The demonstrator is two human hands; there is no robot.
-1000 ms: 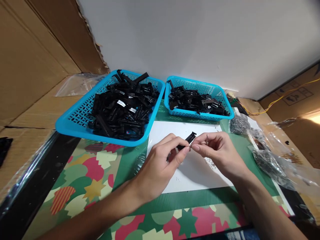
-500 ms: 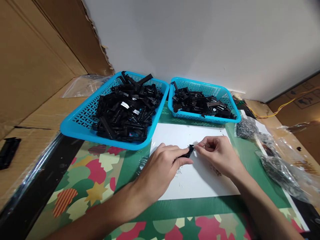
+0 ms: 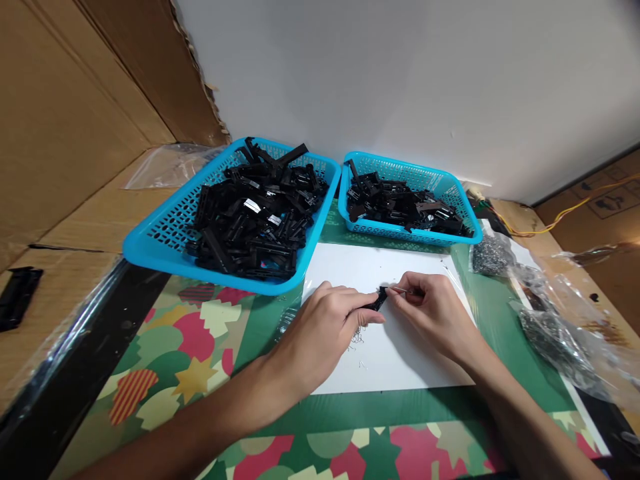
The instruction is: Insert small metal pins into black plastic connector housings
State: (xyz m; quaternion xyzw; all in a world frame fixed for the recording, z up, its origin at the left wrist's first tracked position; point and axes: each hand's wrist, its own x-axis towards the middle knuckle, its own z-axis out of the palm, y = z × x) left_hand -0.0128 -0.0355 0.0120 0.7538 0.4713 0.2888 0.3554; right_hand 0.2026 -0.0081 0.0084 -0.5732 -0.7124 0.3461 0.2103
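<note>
Over a white sheet [image 3: 400, 367], my left hand [image 3: 333, 320] pinches a small black plastic part [image 3: 380, 297] between thumb and fingers. My right hand [image 3: 433, 303] is closed around a thin metal pin-like tool [image 3: 400, 290], its fingertips right at the far end of the black part. Whether a tiny piece sits between those fingertips I cannot tell. Small bent wire pieces [image 3: 357, 339] lie on the sheet beside my left hand, partly hidden by it.
Behind the sheet stand a large blue basket [image 3: 200, 275] and a smaller blue basket [image 3: 410, 235], both heaped with black plastic parts. Clear bags of small metal pieces [image 3: 555, 340] lie on the right. Another black part [image 3: 19, 297] rests on cardboard at far left.
My right fingertips have moved slightly left, closer against the black part, which is tilted a little differently. The view has shifted slightly.
</note>
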